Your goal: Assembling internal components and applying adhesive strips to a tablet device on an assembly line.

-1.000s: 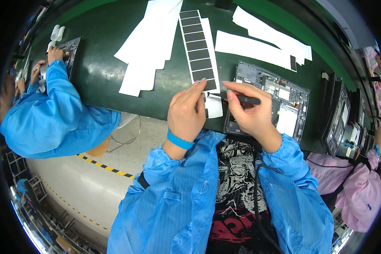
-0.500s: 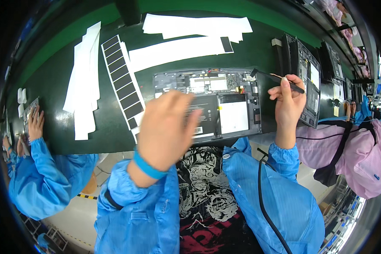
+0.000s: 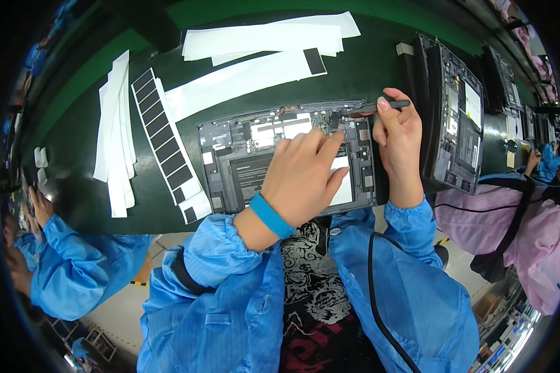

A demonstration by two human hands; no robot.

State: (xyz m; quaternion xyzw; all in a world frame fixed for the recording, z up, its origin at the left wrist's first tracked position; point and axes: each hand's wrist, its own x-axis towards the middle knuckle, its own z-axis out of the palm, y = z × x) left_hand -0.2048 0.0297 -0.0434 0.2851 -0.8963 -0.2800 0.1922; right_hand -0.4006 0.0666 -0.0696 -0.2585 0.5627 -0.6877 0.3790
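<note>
In front of me lies an opened laptop base (image 3: 364,155), its circuit board, dark battery (image 3: 249,173) and a white panel exposed. My right hand (image 3: 399,140) pinches black tweezers (image 3: 379,107) at the laptop's far right corner. At the tweezers' tips a small black sticker (image 3: 335,119) is over the circuit board. My left hand (image 3: 305,171), with a blue band at the wrist, spreads over the laptop's middle. Its index fingertip is just below the black sticker; whether it touches the board I cannot tell. The hand hides part of the battery and board.
A white strip of black stickers (image 3: 165,140) lies left of the laptop. White sheets (image 3: 115,143) lie farther left, with more white strips (image 3: 261,40) behind. Other opened laptops (image 3: 457,118) stand at right. A co-worker in blue (image 3: 84,261) sits at left, someone in pink (image 3: 522,230) at right.
My right hand has brought the tweezers and black sticker leftward over the circuit board. The left hand has moved right and farther in, beside the sticker. The view has shifted slightly.
</note>
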